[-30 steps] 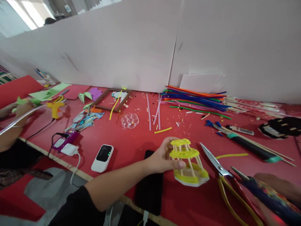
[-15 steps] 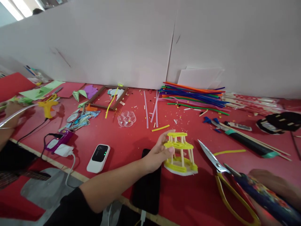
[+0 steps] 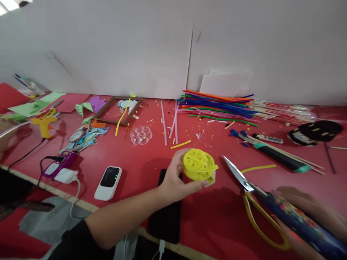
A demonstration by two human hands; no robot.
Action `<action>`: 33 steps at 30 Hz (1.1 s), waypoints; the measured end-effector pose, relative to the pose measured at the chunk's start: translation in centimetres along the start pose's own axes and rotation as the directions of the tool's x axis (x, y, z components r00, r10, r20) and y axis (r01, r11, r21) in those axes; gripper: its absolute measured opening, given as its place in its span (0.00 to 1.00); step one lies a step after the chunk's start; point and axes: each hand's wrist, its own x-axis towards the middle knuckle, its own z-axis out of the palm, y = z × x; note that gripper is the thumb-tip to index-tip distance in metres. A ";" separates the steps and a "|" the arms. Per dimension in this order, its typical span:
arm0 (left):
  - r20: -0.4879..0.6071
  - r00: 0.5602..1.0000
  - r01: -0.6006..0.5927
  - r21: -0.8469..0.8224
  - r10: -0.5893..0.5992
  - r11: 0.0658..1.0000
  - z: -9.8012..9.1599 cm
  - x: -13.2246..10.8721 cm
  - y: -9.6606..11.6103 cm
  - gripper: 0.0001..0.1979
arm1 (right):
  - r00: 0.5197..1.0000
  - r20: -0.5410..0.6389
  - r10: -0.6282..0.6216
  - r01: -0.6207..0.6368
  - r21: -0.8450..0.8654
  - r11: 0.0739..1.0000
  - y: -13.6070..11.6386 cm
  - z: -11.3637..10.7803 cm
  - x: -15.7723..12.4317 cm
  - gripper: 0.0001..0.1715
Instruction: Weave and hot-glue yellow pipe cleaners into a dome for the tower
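My left hand (image 3: 176, 180) is closed around a small yellow model (image 3: 197, 164) and holds it tilted, so its round top with spokes faces me. The model is built of fuzzy yellow strips and pale sticks; its lower tiers are mostly hidden now. At the lower right, my right hand (image 3: 311, 207), blurred, grips a dark blue, flower-printed glue gun (image 3: 295, 220) with a metal tip pointing up-left. Under that tip lie open scissors (image 3: 238, 175) with yellow handles. A yellow strip (image 3: 258, 168) rests just behind them.
A black phone (image 3: 165, 220) lies below my left forearm, beside a white device (image 3: 108, 183). Coloured pipe cleaners (image 3: 217, 108) are piled by the white partition (image 3: 121, 47). A utility knife (image 3: 282, 157) and a black model (image 3: 316, 131) are rightward. A yellow glue gun (image 3: 45, 126) stands left.
My left hand has lifted the yellow model off the table and tipped it, so its top faces me instead of its side. My right hand still holds the glue gun. The view has shifted slightly.
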 end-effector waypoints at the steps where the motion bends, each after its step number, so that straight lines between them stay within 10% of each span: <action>1: -0.029 0.998 -0.061 0.110 0.064 0.992 -0.1 -0.1 -0.1 0.39 | 1.000 -0.019 -0.008 0.008 -0.012 1.000 -0.9 0.2 0.4 0.16; 9: 0.103 0.966 -0.259 0.434 0.237 0.863 -0.7 0.0 0.1 0.38 | 0.961 0.167 -0.219 0.219 0.015 0.976 -2.8 0.4 2.7 0.21; 18: 0.329 0.909 -0.371 0.351 0.258 0.860 -0.9 0.4 -0.1 0.38 | 0.967 0.172 -0.190 0.173 0.110 0.979 -3.3 1.0 2.9 0.20; 33: 0.303 0.906 -0.414 0.489 0.296 0.767 -0.8 0.7 0.7 0.36 | 0.964 0.191 -0.184 0.165 0.110 0.980 -3.4 0.9 3.6 0.12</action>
